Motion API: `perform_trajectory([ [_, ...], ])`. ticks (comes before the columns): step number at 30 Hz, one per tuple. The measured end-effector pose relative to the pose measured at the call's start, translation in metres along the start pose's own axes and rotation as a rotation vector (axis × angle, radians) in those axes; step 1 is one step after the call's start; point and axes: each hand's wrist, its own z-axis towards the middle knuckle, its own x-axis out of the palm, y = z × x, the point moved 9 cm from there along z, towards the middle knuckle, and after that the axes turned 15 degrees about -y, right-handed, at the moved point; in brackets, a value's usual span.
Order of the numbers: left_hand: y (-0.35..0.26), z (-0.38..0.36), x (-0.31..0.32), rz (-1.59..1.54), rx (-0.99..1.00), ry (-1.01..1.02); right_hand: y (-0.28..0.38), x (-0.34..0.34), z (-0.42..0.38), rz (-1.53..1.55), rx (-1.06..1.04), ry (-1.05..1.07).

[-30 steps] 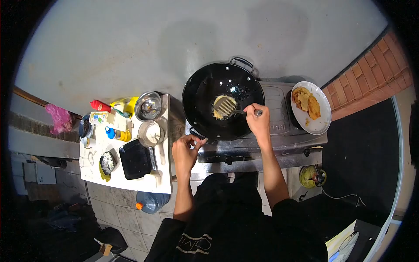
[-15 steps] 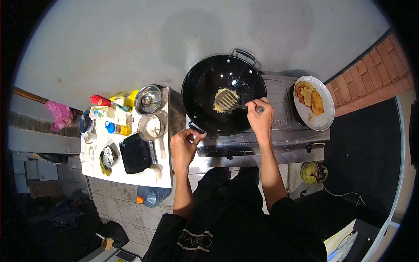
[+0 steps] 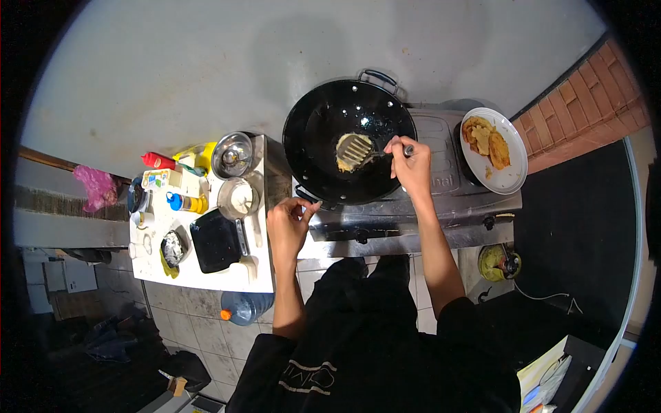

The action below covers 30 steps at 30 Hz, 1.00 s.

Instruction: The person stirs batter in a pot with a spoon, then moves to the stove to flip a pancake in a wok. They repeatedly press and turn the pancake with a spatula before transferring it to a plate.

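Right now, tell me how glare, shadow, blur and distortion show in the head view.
Head view: white glints sit on the black wok; head view: soft, dim shadows fall on the wall beyond it; head view: the spatula is sharp enough to show its slots; head view: wide-angle curving bends the edges, with dark corners.

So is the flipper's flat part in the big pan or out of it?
In: the spatula has its slotted head over the food inside the wok, its handle in the right hand.
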Motion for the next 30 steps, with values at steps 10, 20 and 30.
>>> perform_trajectory([
  [10,-0.008,-0.001,-0.005,-0.027,0.055,-0.055,0.011,-0.014,0.002,0.052,0.021,-0.054],
  [20,-0.011,-0.002,-0.003,-0.044,0.009,-0.044,0.003,-0.025,-0.010,0.020,0.092,-0.081],
  [30,-0.001,-0.005,0.001,0.027,-0.095,-0.042,-0.011,-0.006,0.002,0.018,0.086,0.010],
])
